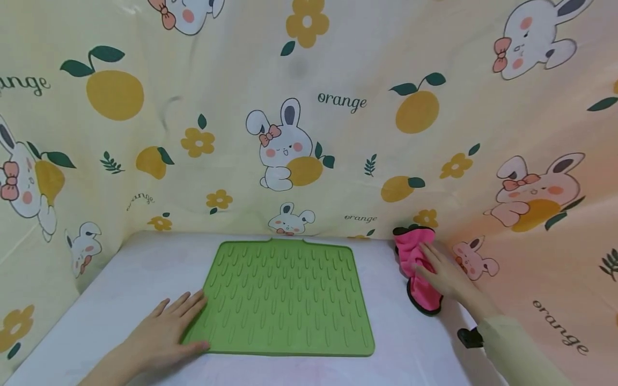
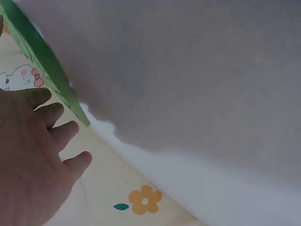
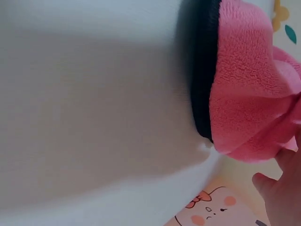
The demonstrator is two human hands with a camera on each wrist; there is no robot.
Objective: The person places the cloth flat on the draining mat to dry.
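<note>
A green mat [image 1: 285,300] with raised oblong ridges lies flat on the white table. My left hand [image 1: 161,332] rests at its left edge, fingers straight and thumb by the near corner. In the left wrist view, that hand [image 2: 33,150] shows spread fingers beside the mat's thin green edge [image 2: 44,61]. At the right, a pink fleecy cloth [image 1: 425,295] with black edging is bunched up. My right hand [image 1: 441,273] holds it around the middle, where its folds draw together. The right wrist view shows the cloth [image 3: 244,84] up close, partly hiding the fingers.
Behind the white table [image 1: 396,343] hangs a cream curtain [image 1: 232,69] printed with rabbits and oranges, which also runs along both sides. A small black object [image 1: 469,338] shows beside the right sleeve [image 1: 516,348].
</note>
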